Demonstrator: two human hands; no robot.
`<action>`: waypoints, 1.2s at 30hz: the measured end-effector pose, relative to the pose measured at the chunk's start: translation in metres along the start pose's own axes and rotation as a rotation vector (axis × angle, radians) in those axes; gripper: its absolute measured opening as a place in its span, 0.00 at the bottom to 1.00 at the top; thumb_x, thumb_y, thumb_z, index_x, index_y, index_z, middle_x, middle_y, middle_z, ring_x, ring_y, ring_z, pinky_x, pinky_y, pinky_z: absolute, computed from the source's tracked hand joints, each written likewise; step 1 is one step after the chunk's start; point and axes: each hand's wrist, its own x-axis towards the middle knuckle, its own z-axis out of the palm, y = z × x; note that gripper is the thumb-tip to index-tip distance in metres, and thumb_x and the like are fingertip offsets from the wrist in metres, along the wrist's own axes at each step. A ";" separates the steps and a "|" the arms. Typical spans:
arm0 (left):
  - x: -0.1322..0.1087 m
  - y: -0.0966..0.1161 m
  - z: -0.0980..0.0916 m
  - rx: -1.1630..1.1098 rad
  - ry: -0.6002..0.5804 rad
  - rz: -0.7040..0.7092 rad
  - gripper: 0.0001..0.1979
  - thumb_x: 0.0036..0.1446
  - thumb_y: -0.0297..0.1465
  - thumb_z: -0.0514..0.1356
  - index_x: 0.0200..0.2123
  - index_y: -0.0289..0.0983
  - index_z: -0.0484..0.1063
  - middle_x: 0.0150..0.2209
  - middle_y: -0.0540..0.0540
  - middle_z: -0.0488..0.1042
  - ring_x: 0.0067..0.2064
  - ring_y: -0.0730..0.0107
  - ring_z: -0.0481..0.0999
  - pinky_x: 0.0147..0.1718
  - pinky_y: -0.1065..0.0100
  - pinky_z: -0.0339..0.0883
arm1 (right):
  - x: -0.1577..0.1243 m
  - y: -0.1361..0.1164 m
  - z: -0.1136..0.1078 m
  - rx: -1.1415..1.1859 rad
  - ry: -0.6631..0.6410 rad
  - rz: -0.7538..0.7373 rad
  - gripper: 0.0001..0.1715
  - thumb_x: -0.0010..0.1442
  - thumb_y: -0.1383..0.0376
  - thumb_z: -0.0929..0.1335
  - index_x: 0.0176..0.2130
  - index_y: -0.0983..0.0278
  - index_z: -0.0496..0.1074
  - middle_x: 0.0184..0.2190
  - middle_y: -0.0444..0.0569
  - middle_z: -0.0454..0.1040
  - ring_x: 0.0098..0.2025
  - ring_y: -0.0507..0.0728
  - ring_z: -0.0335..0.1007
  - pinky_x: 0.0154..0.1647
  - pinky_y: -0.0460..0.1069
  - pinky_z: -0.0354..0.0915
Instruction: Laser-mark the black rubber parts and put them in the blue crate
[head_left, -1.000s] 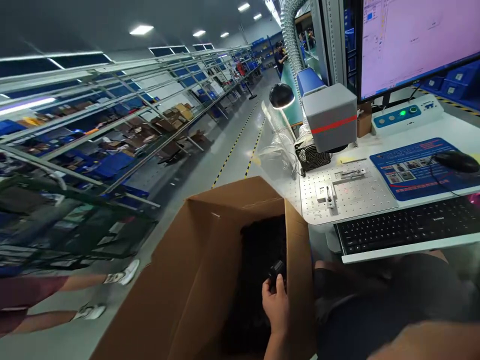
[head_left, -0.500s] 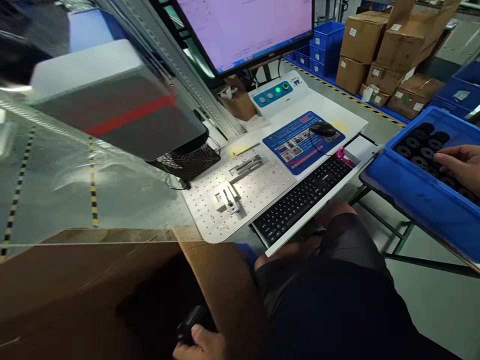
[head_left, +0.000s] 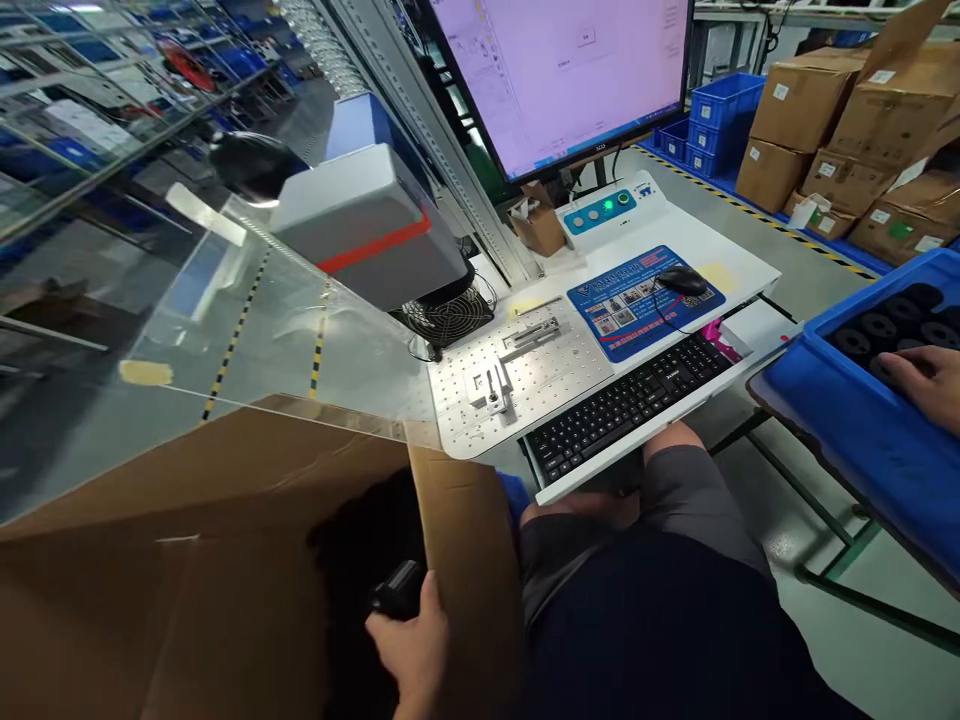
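Inside the large cardboard box (head_left: 247,480) on the left, my left hand (head_left: 414,640) is closed round a small black cylindrical part (head_left: 400,590). The thumb lies along its right side. Dark contents of the box show below the hand, too dim to make out. At the right edge, my right hand (head_left: 930,382) reaches into a blue plastic bin (head_left: 847,415), its fingertips closed at one of the black round parts. Several such black parts with centre holes (head_left: 877,325) stand in rows there. Part of the right hand is cut off by the frame.
Between the hands is a white machine table with a perforated metal plate (head_left: 536,375) and small clamp (head_left: 493,390). A grey machine head (head_left: 367,225) hangs above. A keyboard (head_left: 630,400), mouse (head_left: 681,280) and monitor (head_left: 570,80) are nearby. Cardboard boxes (head_left: 802,100) stand behind.
The camera view has turned, shifting the scene rightward. My left hand has risen a little in the box, still with the black part. My right hand stays at the bin's parts.
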 end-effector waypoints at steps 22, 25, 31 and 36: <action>-0.048 0.047 0.008 0.054 0.124 -0.030 0.35 0.46 0.34 0.65 0.56 0.25 0.62 0.61 0.15 0.62 0.64 0.25 0.62 0.61 0.42 0.58 | -0.010 -0.015 0.007 0.378 0.093 -0.376 0.25 0.66 0.48 0.64 0.34 0.64 0.79 0.28 0.50 0.79 0.31 0.57 0.71 0.35 0.50 0.62; -0.053 0.049 0.008 0.072 0.134 -0.012 0.35 0.47 0.36 0.64 0.56 0.24 0.61 0.61 0.13 0.61 0.64 0.25 0.62 0.61 0.43 0.58 | -0.011 -0.018 0.005 0.395 0.091 -0.378 0.25 0.65 0.49 0.64 0.35 0.64 0.80 0.28 0.50 0.79 0.31 0.58 0.72 0.35 0.50 0.62; -0.054 0.053 0.004 0.096 0.162 -0.012 0.39 0.47 0.38 0.64 0.58 0.21 0.60 0.61 0.11 0.60 0.64 0.25 0.62 0.61 0.42 0.59 | -0.012 -0.018 0.008 0.382 0.073 -0.417 0.20 0.65 0.53 0.65 0.37 0.63 0.80 0.31 0.51 0.80 0.32 0.58 0.72 0.37 0.51 0.63; -0.064 0.068 -0.002 0.088 0.206 0.026 0.36 0.48 0.34 0.65 0.58 0.23 0.62 0.61 0.15 0.62 0.64 0.23 0.60 0.60 0.35 0.58 | -0.009 -0.016 0.010 0.274 0.097 -0.498 0.21 0.67 0.52 0.63 0.37 0.62 0.78 0.34 0.53 0.79 0.37 0.61 0.73 0.40 0.53 0.64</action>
